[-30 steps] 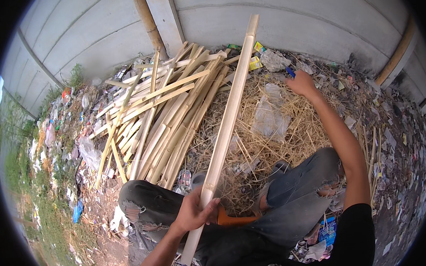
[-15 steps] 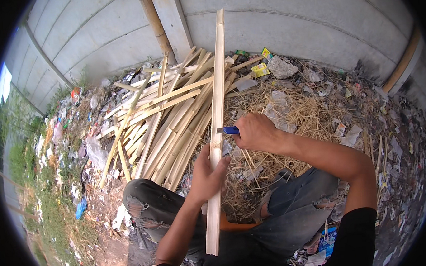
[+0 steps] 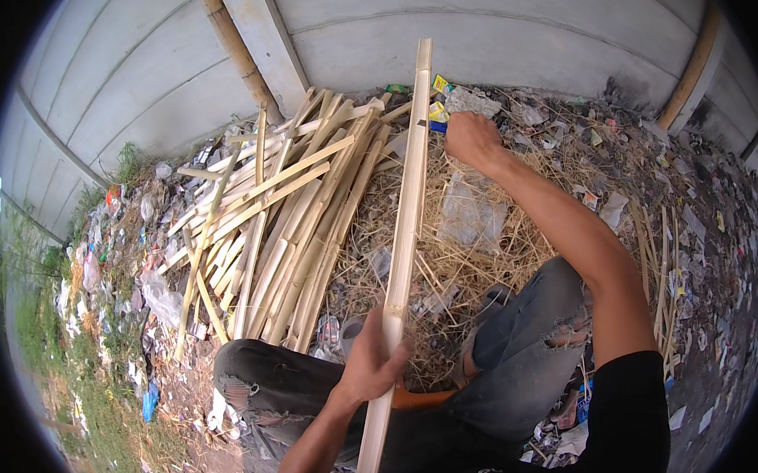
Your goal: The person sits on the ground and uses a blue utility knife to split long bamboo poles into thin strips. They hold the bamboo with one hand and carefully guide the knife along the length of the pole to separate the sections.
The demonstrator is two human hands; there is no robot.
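Observation:
A long split bamboo strip (image 3: 408, 210) slants up from my lap toward the wall, its hollow inner face toward me. My left hand (image 3: 371, 360) wraps round its lower part, thumb across the face. Near the strip's far end my right hand (image 3: 474, 139) is closed on a blue-handled utility knife (image 3: 436, 126); the blade lies against the inner face and most of the handle is hidden in the fist.
A heap of split bamboo strips (image 3: 298, 231) lies to the left. Thin shavings (image 3: 513, 201) cover the ground ahead, with scattered litter around. A concrete panel wall (image 3: 489, 41) with a bamboo pole (image 3: 240, 52) stands behind. An orange handle-like piece (image 3: 424, 398) lies between my legs.
My right hand has pushed the knife away from me along the strip, toward its far end. The strip leans more to the right, with my left hand still holding its lower part.

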